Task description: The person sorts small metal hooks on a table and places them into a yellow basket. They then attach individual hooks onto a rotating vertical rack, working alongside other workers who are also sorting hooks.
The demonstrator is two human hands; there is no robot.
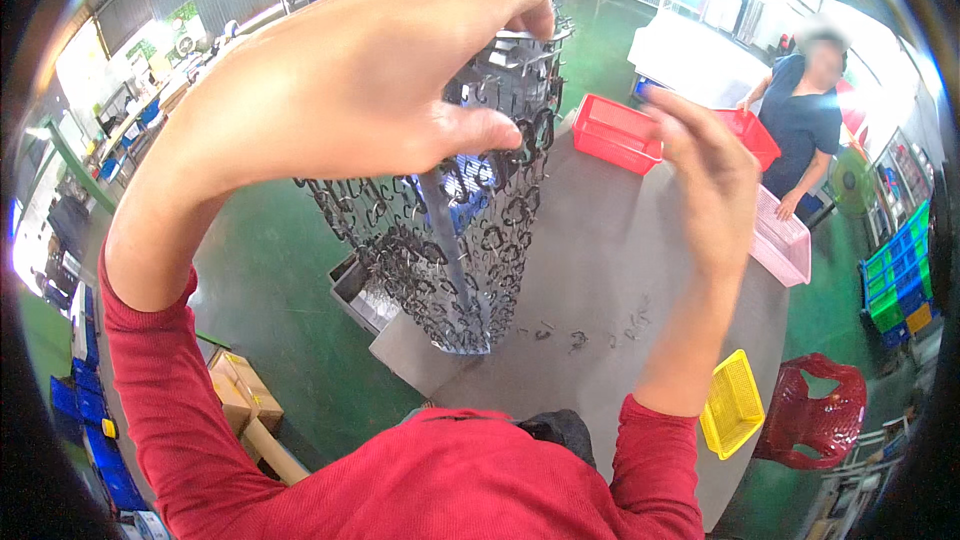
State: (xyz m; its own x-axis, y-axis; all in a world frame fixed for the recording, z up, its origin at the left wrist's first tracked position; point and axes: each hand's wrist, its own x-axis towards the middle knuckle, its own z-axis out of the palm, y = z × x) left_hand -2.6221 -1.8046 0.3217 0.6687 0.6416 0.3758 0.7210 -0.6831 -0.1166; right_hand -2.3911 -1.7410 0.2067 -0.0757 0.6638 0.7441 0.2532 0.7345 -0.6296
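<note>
Closest to the camera, red sleeves rise from the lower edge, and the two hands are raised well apart in front of the face. The left hand is the nearer and larger in view; its thumb and forefinger are pinched together at the upper part of a tall metal rack hung all over with small dark hook-shaped clips. What exactly sits between those fingertips is too small to tell, though it seems to be one of the clips or the peg it hangs on. The right hand hovers just beside the rack with fingers loosely curled and parted, holding nothing visible.

The clips look like light, stiff little pieces, probably hard and smooth, so they would slip easily and call for a fingertip pinch across the curved body rather than a full grasp. They hang loosely on thin pegs, and a careless tug would likely shake neighbours off. The rack itself looks rigid but spindly and would be best steadied by its central grey post.

Beyond, the grey tabletop carries a few loose clips scattered near the rack's foot. A yellow basket sits at its right edge, a pink basket and red baskets farther off. A red plastic chair stands on the green floor, and another person works at the far end.
</note>
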